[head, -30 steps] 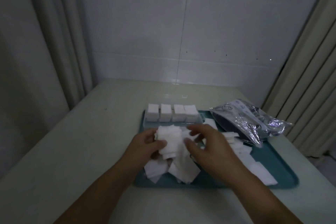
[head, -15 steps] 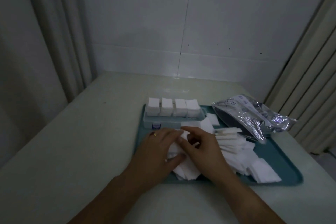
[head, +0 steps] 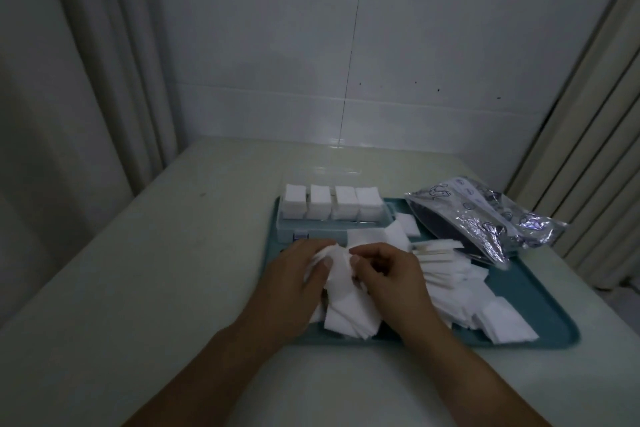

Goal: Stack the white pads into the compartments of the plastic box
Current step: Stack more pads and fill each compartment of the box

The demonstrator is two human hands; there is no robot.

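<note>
A clear plastic box (head: 388, 217) stands at the back left of the teal tray (head: 540, 295); several stacks of white pads (head: 332, 205) rise from its far row of compartments. Loose white pads (head: 460, 291) are strewn over the tray's middle and right. Both hands meet over a bunch of pads (head: 349, 308) near the tray's front left. My left hand (head: 294, 284) grips this bunch from the left, thumb on top. My right hand (head: 388, 277) pinches the bunch's upper edge with curled fingers. The box's near compartments are hidden behind my hands and pads.
A crinkled silver foil bag (head: 485, 218) lies across the tray's back right corner. The tray sits on a pale table (head: 156, 288) against a tiled wall. Curtains hang at both sides.
The pad bunch that was lifted a second ago came down onto the tray. Both hands have closed in on it and now gather it between them. The view has shifted slightly.
</note>
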